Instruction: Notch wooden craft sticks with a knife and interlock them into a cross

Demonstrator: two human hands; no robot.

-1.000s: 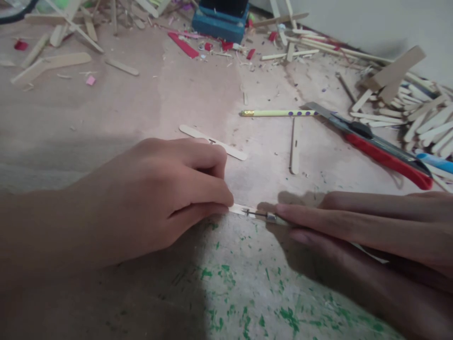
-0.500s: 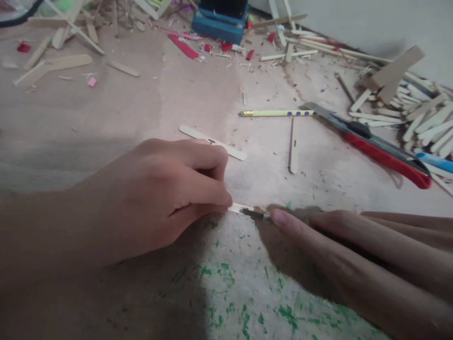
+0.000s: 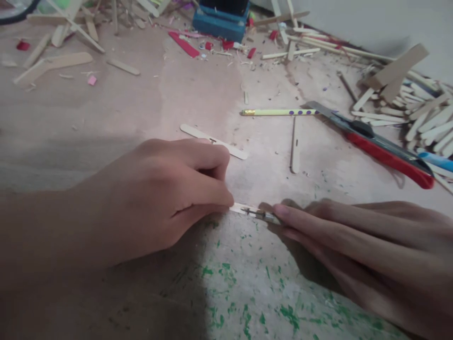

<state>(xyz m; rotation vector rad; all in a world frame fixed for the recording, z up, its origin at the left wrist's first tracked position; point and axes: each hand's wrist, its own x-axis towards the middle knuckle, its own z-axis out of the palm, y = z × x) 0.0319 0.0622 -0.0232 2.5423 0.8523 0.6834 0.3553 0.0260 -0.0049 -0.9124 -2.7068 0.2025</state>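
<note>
In front of the pencil (image 3: 271, 113), the left hand (image 3: 173, 193) is pinching a stick (image 3: 236, 208) while the right hand (image 3: 354, 241) is gripping a tool (image 3: 261, 215), likely needing light, even pressure.

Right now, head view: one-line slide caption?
Left hand pinches a wooden stick; right hand holds a slim metal-tipped tool over it, a red-handled cutter lying beyond.

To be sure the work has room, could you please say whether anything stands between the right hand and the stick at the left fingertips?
Nothing visible except the pointed tool held in the right hand: its tip is at the wooden stick pinched by the left hand. The red-handled cutter and pencil lie farther off.
</note>
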